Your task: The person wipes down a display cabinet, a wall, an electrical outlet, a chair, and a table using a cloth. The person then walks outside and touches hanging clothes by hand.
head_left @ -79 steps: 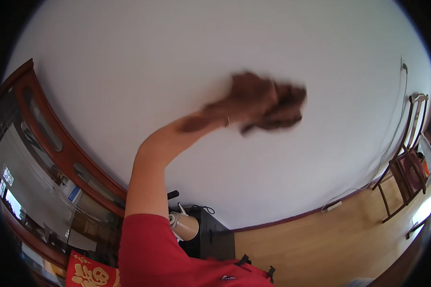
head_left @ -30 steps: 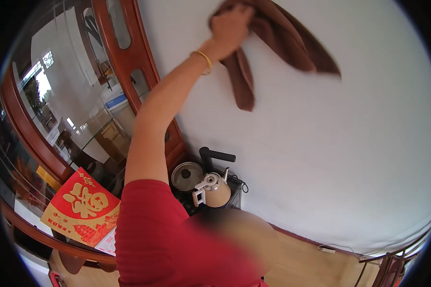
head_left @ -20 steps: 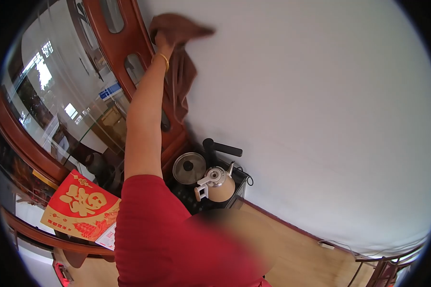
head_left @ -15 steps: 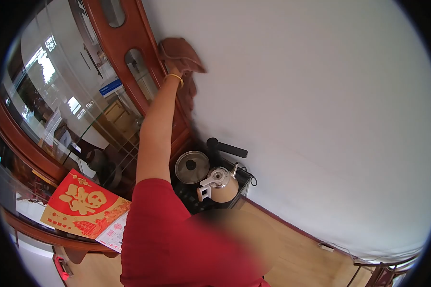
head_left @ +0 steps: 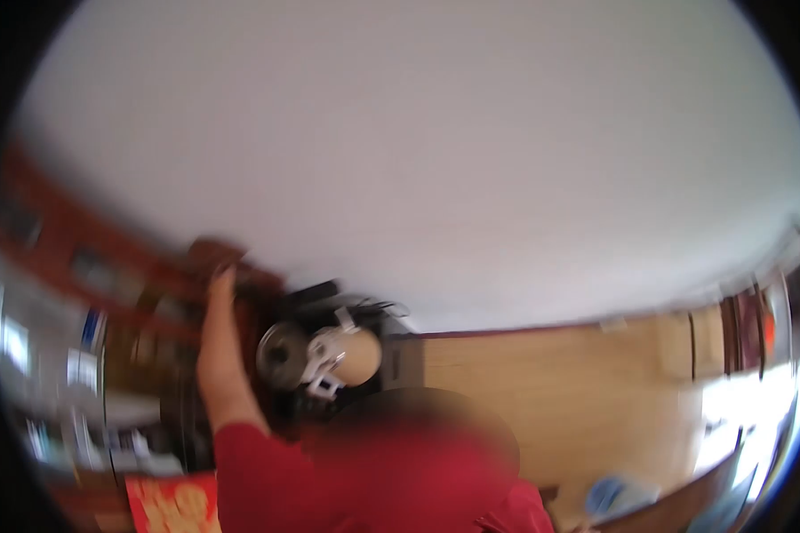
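My left hand (head_left: 224,268) is stretched out to the left on a bare forearm. It is closed on a brown cloth (head_left: 212,251), which lies at the edge where the wooden cabinet (head_left: 133,275) meets the white wall. Motion blur smears the fingers and the cloth. Below the hand stand a lidded pot (head_left: 283,357) and a beige kettle (head_left: 357,357) with a white handle. My right hand does not show; only the red sleeve on that side is visible.
A white wall (head_left: 436,169) fills the upper view. Behind the kettle lie a black handle-like object (head_left: 316,293) and a cable (head_left: 400,307). A red and gold calendar (head_left: 176,505) hangs at lower left. Wooden floor (head_left: 524,382) and furniture (head_left: 742,333) are to the right.
The view has swung to the right, so cabinet, pot and kettle have shifted left and more floor shows. My left hand still holds the cloth, now lower and further left in view.
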Available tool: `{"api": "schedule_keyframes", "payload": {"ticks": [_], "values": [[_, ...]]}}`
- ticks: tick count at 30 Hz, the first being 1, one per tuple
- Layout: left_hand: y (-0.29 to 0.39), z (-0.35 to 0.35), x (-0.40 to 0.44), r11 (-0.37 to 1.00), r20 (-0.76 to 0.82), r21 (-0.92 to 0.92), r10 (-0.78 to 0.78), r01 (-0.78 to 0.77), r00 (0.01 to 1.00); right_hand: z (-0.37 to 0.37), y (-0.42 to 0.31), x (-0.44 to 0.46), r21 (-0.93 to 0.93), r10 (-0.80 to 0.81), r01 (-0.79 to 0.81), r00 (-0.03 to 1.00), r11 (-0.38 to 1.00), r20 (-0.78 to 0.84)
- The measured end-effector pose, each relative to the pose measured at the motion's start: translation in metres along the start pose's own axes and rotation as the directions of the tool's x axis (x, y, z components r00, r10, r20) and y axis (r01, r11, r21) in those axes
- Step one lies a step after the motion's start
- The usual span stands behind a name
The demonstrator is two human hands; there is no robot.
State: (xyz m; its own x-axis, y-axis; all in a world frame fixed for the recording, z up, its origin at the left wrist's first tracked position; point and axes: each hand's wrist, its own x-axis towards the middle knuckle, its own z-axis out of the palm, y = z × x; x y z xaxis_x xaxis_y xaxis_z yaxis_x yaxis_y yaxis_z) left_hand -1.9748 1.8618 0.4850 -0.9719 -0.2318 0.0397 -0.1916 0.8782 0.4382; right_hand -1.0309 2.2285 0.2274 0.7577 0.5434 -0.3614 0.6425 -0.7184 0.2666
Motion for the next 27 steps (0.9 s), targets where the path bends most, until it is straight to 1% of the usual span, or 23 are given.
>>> {"api": "schedule_keyframes", "payload": {"ticks": [1, 2, 3, 4, 5, 6, 7, 8, 9, 10, 12, 14, 16, 18, 20, 21, 23, 24, 26, 27], "values": [[-0.003, 0.01, 0.001, 0.998, 0.051, -0.05, -0.035, 0.037, 0.998, -0.049, -0.005, -0.06, 0.008, -0.115, 0.116, 0.993, 0.993, -0.025], [-0.009, 0.017, 0.002, 0.99, 0.103, -0.101, -0.083, 0.094, 0.991, 0.027, 0.028, -0.002, 0.017, -0.235, 0.279, 0.839, 0.96, -0.49], [-0.012, 0.021, 0.0, 0.977, 0.167, -0.144, -0.131, 0.155, 0.977, 0.014, 0.027, -0.012, 0.121, -0.207, 0.267, 0.908, 0.956, -0.364], [-0.06, 0.042, 0.063, 0.942, 0.171, -0.333, 0.023, 0.035, 0.985, 0.008, 0.018, -0.024, 0.138, -0.12, 0.172, 0.94, 0.975, -0.319], [-0.057, 0.042, 0.055, 0.879, 0.06, -0.268, 0.424, -0.395, 0.904, 0.035, 0.023, -0.007, 0.169, -0.045, 0.115, 0.928, 0.979, -0.37], [-0.054, 0.041, 0.046, 0.647, -0.062, -0.148, 0.749, -0.748, 0.66, 0.02, 0.013, -0.022, 0.148, -0.027, 0.079, 0.945, 0.986, -0.326], [-0.041, 0.044, 0.031, 0.683, -0.08, -0.017, 0.727, -0.731, 0.681, 0.013, 0.009, -0.031, 0.209, -0.003, 0.066, 0.958, 0.976, -0.288], [-0.013, 0.05, 0.009, 0.788, -0.08, 0.04, 0.615, -0.614, 0.784, 0.011, 0.006, -0.037, 0.235, 0.018, 0.046, 0.965, 0.971, -0.263], [0.011, 0.054, -0.013, 0.84, -0.08, 0.077, 0.543, -0.538, 0.836, 0.011, 0.008, -0.039, 0.236, 0.005, 0.051, 0.973, 0.97, -0.23], [0.033, 0.06, -0.032, 0.841, -0.077, 0.102, 0.539, -0.531, 0.839, 0.015, 0.01, -0.039, 0.216, -0.002, 0.06, 0.966, 0.975, -0.26], [0.076, 0.077, -0.06, 0.798, -0.054, 0.131, 0.599, -0.589, 0.799, 0.024, 0.015, -0.039, 0.224, -0.026, 0.101, 0.948, 0.969, -0.317], [0.121, 0.096, -0.087, 0.715, -0.021, 0.144, 0.693, -0.684, 0.72, 0.01, 0.016, -0.053, 0.319, -0.068, 0.181, 0.939, 0.93, -0.336], [0.166, 0.12, -0.114, 0.603, 0.025, 0.142, 0.791, -0.785, 0.612, 0.022, 0.019, -0.049, 0.331, -0.079, 0.24, 0.897, 0.912, -0.434], [0.21, 0.137, -0.146, 0.481, 0.069, 0.133, 0.868, -0.867, 0.492, 0.011, 0.018, -0.059, 0.365, -0.077, 0.253, 0.898, 0.896, -0.433], [0.244, 0.148, -0.175, 0.371, 0.105, 0.124, 0.917, -0.92, 0.384, 0.025, 0.021, -0.05, 0.339, -0.069, 0.243, 0.889, 0.909, -0.452], [0.258, 0.153, -0.187, 0.324, 0.121, 0.125, 0.933, -0.938, 0.339, 0.035, 0.023, -0.046, 0.351, -0.041, 0.211, 0.899, 0.912, -0.435], [0.281, 0.159, -0.212, 0.236, 0.141, 0.127, 0.957, -0.963, 0.253, 0.051, 0.029, -0.037, 0.26, -0.115, 0.285, 0.845, 0.923, -0.522], [0.293, 0.159, -0.226, 0.199, 0.149, 0.127, 0.965, -0.972, 0.217, 0.05, 0.03, -0.039, 0.273, -0.092, 0.263, 0.855, 0.925, -0.51], [0.313, 0.159, -0.249, 0.125, 0.164, 0.141, 0.975, -0.982, 0.147, 0.043, 0.025, -0.047, 0.192, -0.133, 0.272, 0.838, 0.943, -0.529], [0.322, 0.159, -0.26, 0.095, 0.171, 0.152, 0.978, -0.984, 0.121, 0.038, 0.024, -0.05, 0.207, -0.142, 0.282, 0.848, 0.937, -0.51]]}}
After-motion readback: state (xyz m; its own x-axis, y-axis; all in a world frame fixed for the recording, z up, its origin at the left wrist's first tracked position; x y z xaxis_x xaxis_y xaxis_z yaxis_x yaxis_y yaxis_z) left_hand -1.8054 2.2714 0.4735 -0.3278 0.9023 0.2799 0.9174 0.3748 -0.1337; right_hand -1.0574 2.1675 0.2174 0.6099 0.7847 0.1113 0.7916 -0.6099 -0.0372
